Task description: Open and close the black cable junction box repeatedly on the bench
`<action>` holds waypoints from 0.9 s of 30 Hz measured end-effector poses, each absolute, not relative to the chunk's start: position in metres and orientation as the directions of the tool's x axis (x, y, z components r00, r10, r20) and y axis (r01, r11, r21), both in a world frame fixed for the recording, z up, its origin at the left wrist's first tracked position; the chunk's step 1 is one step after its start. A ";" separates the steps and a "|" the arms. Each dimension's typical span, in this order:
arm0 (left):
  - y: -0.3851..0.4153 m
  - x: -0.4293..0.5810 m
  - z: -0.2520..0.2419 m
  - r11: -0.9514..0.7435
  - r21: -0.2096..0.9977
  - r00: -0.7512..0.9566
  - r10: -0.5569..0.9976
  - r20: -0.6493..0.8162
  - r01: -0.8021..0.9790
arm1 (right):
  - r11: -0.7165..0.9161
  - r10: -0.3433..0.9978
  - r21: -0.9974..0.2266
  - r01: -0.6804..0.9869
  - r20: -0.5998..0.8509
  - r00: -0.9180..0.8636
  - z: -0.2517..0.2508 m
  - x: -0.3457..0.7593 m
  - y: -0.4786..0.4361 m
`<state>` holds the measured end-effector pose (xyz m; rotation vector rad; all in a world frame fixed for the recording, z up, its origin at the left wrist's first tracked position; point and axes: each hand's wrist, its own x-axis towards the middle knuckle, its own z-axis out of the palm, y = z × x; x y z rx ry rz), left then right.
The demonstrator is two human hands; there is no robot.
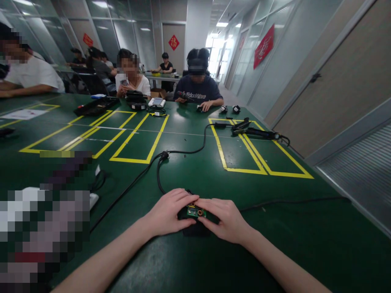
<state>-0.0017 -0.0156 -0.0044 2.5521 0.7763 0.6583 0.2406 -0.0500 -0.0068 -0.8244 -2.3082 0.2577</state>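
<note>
Between my two hands sits a small green circuit board (192, 211) with a copper-wound coil (200, 212) on it. A black casing or block (196, 231) shows under and in front of the board; whether they are joined I cannot tell. My left hand (171, 213) grips the left side, its thumb low and its fingers over the top. From the right, my right hand (227, 219) closes on the board in the same way, fingertips meeting the left ones. The fingers cover much of the board's edges.
Black cables (189, 152) cross the green table, joining at a plug (165, 155). Yellow tape (244, 171) marks rectangles. A black tool (256, 132) lies at the right, a black tray (96, 106) far left. Opposite sits a person (198, 87) handling small parts; others sit further left.
</note>
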 end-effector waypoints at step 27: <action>-0.011 -0.012 0.002 -0.753 0.505 0.659 0.637 0.399 0.422 | 0.703 0.709 -0.438 0.560 0.385 -0.590 -0.013 0.246 -0.041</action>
